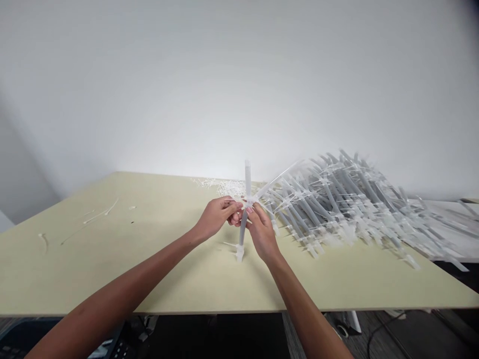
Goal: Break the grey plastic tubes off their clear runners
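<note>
Just ahead of my wrists, a tube (243, 232) is standing nearly upright between my hands, its top leaning slightly and a pale fitting (239, 253) wrapping its lower end. My right hand (262, 232) is closing its fingers on the tube around the middle, thumb and fingertips near a clear joint. My left hand (220, 215) is curling its fingers in close beside that joint, with hardly any gap showing; I cannot tell whether they are gripping the tube or some thin piece too small to make out. With the hold sitting mid-length, I judge that a sideways push from the left could be tipping the tube or twisting it in my right fingers. To the right of my fingers, the pile (344, 189) is bristling with thin ends, and a clear strip (279, 178) is slanting close by; a swing of my right hand could be snagging it and dragging pieces loose. Beyond my fingers, white bits (232, 188) are lying loosely on the table (179, 289), where a knock could be scattering them.
</note>
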Demonstrator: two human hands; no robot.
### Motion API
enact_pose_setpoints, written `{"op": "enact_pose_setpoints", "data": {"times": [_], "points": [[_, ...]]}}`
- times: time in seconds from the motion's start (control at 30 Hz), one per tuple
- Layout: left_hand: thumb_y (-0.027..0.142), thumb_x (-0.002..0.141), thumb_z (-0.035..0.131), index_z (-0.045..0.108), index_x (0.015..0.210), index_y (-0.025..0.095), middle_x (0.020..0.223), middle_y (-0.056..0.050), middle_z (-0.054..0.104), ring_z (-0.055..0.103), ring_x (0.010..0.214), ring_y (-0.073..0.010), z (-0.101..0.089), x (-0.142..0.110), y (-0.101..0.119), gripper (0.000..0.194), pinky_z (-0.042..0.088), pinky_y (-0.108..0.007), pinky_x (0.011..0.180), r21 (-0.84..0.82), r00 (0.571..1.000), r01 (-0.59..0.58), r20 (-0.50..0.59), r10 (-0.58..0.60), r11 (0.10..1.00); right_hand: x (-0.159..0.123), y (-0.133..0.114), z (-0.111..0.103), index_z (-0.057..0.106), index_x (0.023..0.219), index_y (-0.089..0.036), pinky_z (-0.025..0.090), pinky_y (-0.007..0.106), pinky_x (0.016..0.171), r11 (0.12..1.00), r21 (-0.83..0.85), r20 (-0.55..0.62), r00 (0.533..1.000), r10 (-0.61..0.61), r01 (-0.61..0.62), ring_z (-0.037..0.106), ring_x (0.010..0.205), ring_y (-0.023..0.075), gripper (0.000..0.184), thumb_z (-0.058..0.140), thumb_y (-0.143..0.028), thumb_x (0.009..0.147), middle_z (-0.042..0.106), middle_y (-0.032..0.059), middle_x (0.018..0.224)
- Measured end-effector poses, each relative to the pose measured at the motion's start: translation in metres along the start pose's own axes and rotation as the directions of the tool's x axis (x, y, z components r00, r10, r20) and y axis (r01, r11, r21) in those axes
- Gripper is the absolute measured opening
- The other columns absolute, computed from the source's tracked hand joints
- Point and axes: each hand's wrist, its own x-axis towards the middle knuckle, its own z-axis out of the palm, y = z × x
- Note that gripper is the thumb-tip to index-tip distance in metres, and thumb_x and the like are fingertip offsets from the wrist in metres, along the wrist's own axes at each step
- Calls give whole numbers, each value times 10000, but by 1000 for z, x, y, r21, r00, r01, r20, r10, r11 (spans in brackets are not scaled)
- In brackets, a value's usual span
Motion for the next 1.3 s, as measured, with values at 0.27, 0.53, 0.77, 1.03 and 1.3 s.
{"op": "enact_pose_setpoints", "data": {"times": [0.27,0.53,0.77,1.03,1.3], "points": [[464,849,429,589,748,117,517,-15,519,488,472,-106,-13,-5,-2,395,407,-243,483,-13,978,23,206,-20,1000,5,-9,-5,651,906,-182,479,248,534,985,-170,-33,999,-19,13,566,662,135,270,548,-406,795,603,36,803],[472,865,378,574,730,132,503,0,529,476,442,-91,7,-20,-8,415,410,-213,469,87,999,36,2,-37,996,5,-3,2,597,635,-155,424,234,556,898,-427,-151,971,-185,105,515,552,98,293,547,-394,797,517,-17,611],[588,817,375,576,783,116,557,-22,528,497,476,-114,-8,-15,-17,514,414,-238,454,18,980,187,67,-188,982,11,-8,-6,653,800,-166,435,243,514,953,-300,-75,997,30,-51,527,522,100,285,571,-437,764,575,5,705],[594,810,384,574,926,127,685,-41,562,524,591,-130,-26,-10,-9,517,427,-261,540,69,967,174,178,-184,982,9,-13,-7,675,870,-164,464,258,524,968,-222,61,989,137,-120,539,544,106,334,577,-459,748,607,35,782],[505,880,241,544,699,169,487,20,506,435,469,-110,-19,-21,-8,487,349,-242,528,508,983,53,123,-133,860,6,1,-12,667,739,-193,442,243,552,774,-629,-8,995,-95,69,559,512,107,273,539,-429,784,575,5,722]]}}
